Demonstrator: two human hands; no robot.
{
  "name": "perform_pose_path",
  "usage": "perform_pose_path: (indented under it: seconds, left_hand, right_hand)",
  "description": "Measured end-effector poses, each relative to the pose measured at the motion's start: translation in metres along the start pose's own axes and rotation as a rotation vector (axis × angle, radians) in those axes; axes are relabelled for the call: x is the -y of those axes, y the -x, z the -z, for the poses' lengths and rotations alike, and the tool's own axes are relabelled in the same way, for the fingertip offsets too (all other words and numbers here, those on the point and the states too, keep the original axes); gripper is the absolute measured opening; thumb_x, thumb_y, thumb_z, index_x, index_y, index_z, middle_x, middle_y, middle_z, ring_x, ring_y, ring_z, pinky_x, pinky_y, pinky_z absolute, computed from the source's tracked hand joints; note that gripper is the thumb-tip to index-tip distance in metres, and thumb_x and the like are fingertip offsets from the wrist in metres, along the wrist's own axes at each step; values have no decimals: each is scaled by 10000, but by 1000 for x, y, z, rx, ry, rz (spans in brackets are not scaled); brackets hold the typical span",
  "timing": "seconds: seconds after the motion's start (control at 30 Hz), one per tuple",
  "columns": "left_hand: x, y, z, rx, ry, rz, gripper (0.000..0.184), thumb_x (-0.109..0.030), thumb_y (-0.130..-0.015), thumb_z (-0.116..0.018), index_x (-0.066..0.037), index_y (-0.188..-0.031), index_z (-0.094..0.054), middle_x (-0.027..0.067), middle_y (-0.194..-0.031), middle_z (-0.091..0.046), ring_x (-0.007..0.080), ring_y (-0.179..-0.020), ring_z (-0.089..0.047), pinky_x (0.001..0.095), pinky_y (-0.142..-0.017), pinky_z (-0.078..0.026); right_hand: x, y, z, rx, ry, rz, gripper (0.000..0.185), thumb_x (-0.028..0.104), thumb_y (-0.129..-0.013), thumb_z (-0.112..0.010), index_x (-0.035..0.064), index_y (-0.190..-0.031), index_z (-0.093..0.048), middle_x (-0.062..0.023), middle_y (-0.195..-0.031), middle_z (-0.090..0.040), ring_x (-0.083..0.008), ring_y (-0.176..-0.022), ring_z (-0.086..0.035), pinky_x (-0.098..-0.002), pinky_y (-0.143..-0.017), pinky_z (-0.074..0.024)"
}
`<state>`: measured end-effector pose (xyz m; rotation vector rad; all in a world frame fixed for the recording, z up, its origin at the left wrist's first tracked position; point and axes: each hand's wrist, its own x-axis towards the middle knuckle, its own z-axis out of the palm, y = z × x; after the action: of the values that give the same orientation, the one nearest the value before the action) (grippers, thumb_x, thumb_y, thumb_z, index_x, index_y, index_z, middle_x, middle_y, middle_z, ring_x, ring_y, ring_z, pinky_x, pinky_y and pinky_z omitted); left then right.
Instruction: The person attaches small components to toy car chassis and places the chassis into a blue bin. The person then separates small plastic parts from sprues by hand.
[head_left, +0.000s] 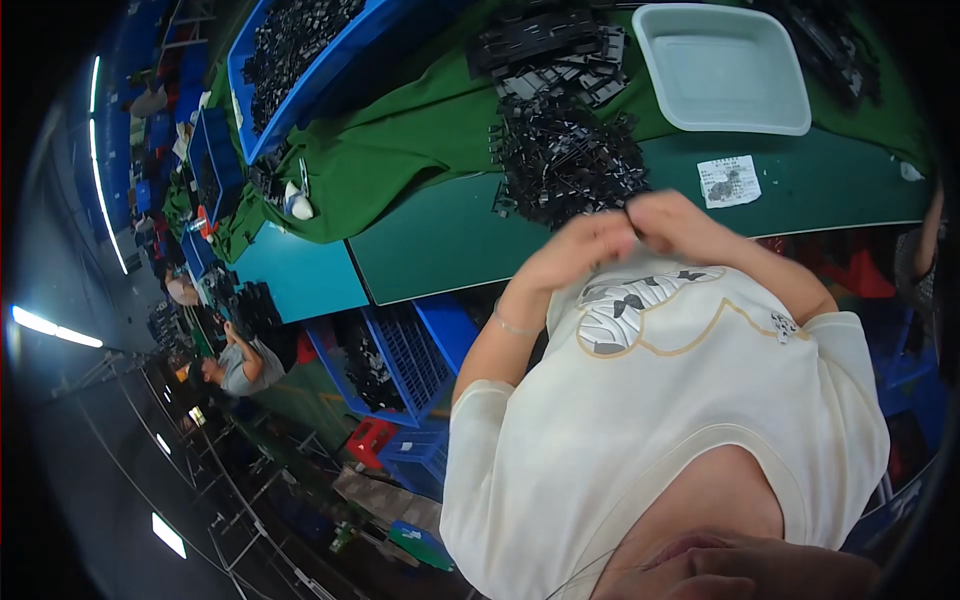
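My left hand (590, 247) and my right hand (677, 222) meet in front of my shirt, at the near edge of the green table. Both have their fingers curled and drawn together, slightly smeared by motion. A dark bit shows between the fingertips, too small to name. Just beyond my hands lies a heap of small black plastic parts (570, 160). Larger flat black parts (560, 50) are stacked behind that heap.
A pale plastic tub (722, 122) and a printed paper slip (729, 182) are at the right. A blue bin (290, 105) of black parts stands on green cloth (390, 140) at left. Below are blue crates (410, 355) and a red stool (371, 440). Another person (250, 368) sits far left.
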<state>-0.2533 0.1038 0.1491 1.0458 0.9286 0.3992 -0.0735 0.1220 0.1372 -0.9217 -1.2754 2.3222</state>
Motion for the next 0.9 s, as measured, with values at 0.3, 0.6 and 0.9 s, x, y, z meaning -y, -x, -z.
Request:
perform_pose_path:
  seconds: [0.3,0.6,0.9]
  left_hand:
    - [35,22,90,-568,-19,-283,230,-214,-858,-365,-74,-685,-422,65,-724,-505,149,-650,-453,286,-695,-362]
    - [110,-40,101,-1112,-760,180,207,-179,-733,-543,-22,-854,-484,123,-773,-553,279,-618,-543,344,-586,-427]
    - [5,-1,86,-734,14,71,108,-143,-789,-486,-38,-805,-504,-9,-649,-498,54,-528,-399,184,-460,-306]
  right_hand:
    - [33,4,102,-872,387,417,253,233,-860,-378,59,-693,-452,-5,-524,-414,-121,-466,-382,-239,-460,-292]
    - [9,-31,157,-967,1414,378,250,176,-746,-534,40,-954,-516,-116,-919,-534,-276,-877,-495,-355,-726,-403]
    - [14,-58,38,-282,483,366,303,141,-766,-523,34,-1044,-468,-103,-927,-545,-195,-818,-539,-286,-712,-417]
